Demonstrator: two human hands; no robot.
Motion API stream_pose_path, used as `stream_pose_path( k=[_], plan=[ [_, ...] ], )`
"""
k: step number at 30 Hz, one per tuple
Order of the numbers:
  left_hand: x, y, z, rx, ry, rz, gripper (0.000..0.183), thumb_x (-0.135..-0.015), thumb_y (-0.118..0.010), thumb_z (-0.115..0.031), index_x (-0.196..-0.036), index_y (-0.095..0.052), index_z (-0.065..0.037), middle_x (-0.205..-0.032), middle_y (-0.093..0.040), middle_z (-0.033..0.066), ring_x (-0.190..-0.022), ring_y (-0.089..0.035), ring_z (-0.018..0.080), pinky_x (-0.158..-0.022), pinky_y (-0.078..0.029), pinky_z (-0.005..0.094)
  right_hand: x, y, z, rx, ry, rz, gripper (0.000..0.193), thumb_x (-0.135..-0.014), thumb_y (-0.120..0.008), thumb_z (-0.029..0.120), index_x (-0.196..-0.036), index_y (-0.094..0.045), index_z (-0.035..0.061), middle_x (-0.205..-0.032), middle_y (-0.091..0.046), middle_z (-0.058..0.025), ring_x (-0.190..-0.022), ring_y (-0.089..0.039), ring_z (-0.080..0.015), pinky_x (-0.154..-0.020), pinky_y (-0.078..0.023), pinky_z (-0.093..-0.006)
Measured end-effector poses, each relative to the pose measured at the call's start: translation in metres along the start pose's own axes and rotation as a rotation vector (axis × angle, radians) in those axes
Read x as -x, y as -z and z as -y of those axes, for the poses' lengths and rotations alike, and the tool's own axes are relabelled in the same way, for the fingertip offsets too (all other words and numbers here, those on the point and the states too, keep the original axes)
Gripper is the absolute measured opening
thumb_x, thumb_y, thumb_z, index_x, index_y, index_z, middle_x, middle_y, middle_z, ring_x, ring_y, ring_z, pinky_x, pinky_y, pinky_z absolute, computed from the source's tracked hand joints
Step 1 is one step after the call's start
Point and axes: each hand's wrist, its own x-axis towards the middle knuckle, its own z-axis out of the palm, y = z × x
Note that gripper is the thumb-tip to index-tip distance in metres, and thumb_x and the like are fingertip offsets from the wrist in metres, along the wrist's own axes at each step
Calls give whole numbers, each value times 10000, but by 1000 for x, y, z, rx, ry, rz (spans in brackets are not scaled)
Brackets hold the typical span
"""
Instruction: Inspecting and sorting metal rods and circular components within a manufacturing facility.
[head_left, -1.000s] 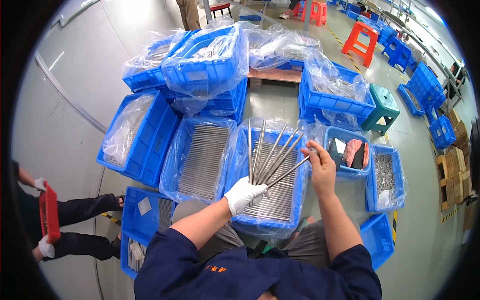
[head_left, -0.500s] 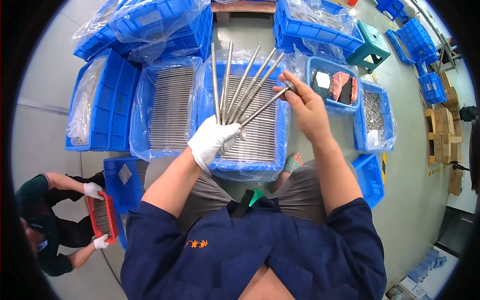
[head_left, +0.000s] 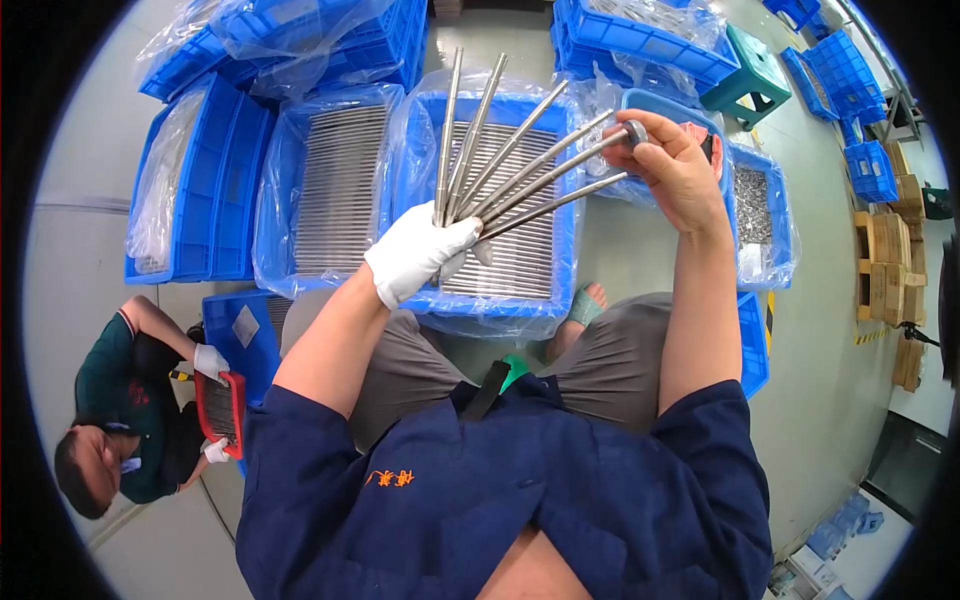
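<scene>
My left hand (head_left: 425, 255), in a white glove, grips a fan of several slim metal rods (head_left: 490, 150) by their lower ends. The rods are stepped and spread upward and to the right. Bare and pinched, my right hand (head_left: 680, 170) holds a small round dark-grey metal ring (head_left: 636, 132) at the upper end of one rod. I cannot tell whether the ring is around the rod's tip or only against it. Under the fan stands a plastic-lined blue crate (head_left: 565, 250) with rows of similar rods.
To the left is another lined crate of rods (head_left: 340, 200). Blue crates (head_left: 215, 190) stand stacked beyond it. At right are a bin of small metal parts (head_left: 755, 215) and a green stool (head_left: 750, 75). A co-worker (head_left: 130, 400) at lower left holds a red basket (head_left: 238, 400).
My right hand and the ring have moved right and up to another rod in the fan. The rods have spread and tilted further right. The co-worker's red basket has shifted slightly.
</scene>
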Motion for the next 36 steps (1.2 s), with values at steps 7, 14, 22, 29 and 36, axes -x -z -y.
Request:
stream_pose_path(
  k=[7,14,22,29,36],
  plan=[
    [-5,0,4,-21,107,-25,270,-890,-569,-290,-816,-635,-39,-622,-566,-1,-482,-390,51,-429,-302,226,6,-2,0,63,18,17,386,-820,-621,55,-1189,-542,-27,-1065,-631,-116,-980,-606,-203,-881,-486,-321],
    [-10,11,8,-516,-30,-47,341,-853,-564,-411,-833,-692,-96,-736,-625,86,-729,-578,172,-665,-456,308,8,12,7,649,-81,-95,359,-769,-589,45,-1124,-590,-11,-1040,-559,-80,-1015,-552,-192,-897,-444,-315],
    [-2,14,9,-403,-117,-85,289,-794,-547,-315,-640,-703,-127,-640,-632,51,-639,-587,191,-602,-454,340,-5,7,-19,544,-99,-93,351,-789,-541,-22,-1139,-563,1,-1051,-579,-98,-903,-590,-196,-816,-515,-329],
    [-2,14,11,-380,-128,-167,320,-785,-583,-365,-738,-701,-71,-733,-649,120,-733,-618,257,-674,-471,374,-16,1,-23,344,-45,36,397,-886,-546,98,-1267,-461,26,-1171,-571,-140,-950,-579,-205,-882,-454,-329],
    [11,21,11,-330,-104,-190,375,-838,-520,-372,-710,-693,-65,-661,-618,114,-588,-583,236,-577,-462,362,-34,-25,-26,379,-121,-101,356,-886,-537,66,-1233,-484,11,-1134,-575,-134,-954,-576,-187,-866,-463,-305]
  ],
)
